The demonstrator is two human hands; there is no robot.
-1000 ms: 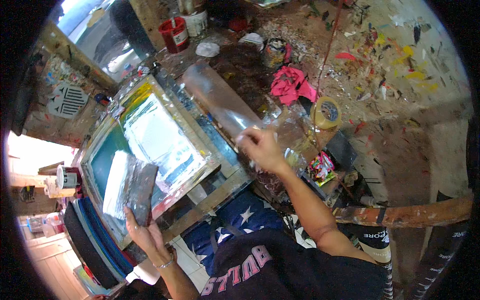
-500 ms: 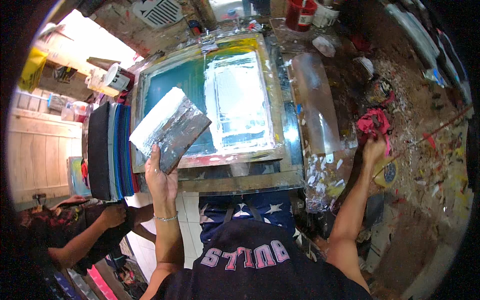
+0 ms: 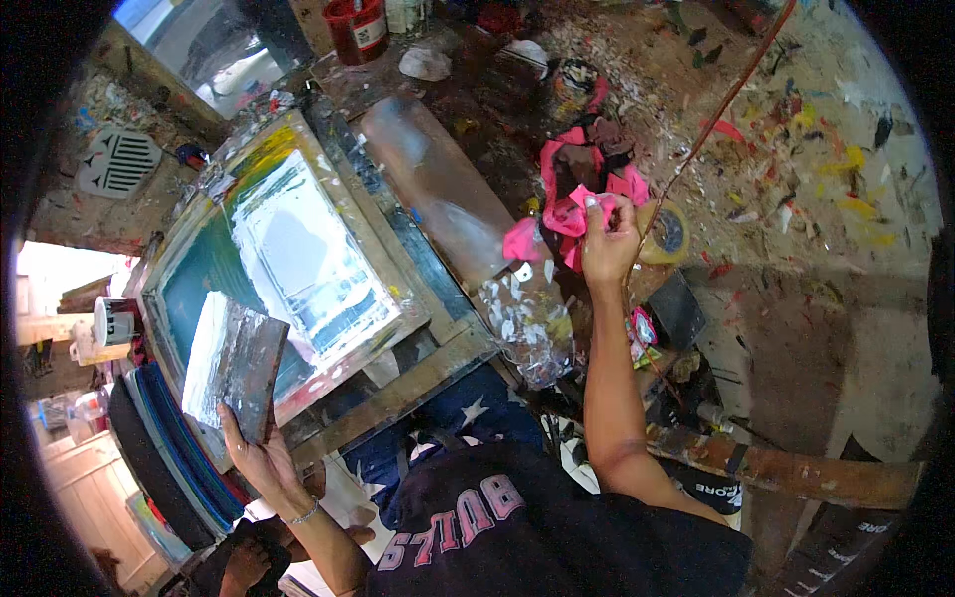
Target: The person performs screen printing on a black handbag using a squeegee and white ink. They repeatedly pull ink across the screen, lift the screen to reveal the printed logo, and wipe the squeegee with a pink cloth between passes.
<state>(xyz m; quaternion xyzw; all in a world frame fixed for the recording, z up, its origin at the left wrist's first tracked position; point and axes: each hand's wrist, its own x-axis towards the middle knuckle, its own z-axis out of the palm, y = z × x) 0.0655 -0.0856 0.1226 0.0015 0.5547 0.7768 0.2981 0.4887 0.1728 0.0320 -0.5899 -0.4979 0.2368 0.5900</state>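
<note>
My left hand (image 3: pixel 261 456) grips one end of a paint-smeared squeegee (image 3: pixel 251 350), a flat rectangular board with thick white ink along one long side. It is held up over the near left part of a screen-printing frame (image 3: pixel 360 360), whose teal mesh carries a large white ink patch. To the right, my right hand (image 3: pixel 611 249) pinches a bright pink rag (image 3: pixel 565 217) between thumb and fingers. The rag hangs in loose strips over the stained bench, dark blotches showing on it. Just beside that hand lies a roll of yellowish tape (image 3: pixel 676 235).
A long brown sheet (image 3: pixel 438 179) lies between frame and rag. A red bucket (image 3: pixel 356 34) stands at the back. Dark folded cloths (image 3: pixel 169 448) are stacked at left, near another person's hand (image 3: pixel 247 565). A thin reddish rod (image 3: pixel 731 99) crosses the right side.
The view has swung to the right. My right hand has drawn the pink rag from a crumpled bunch into a looser spread, closer to me. My left hand keeps hold of the squeegee.
</note>
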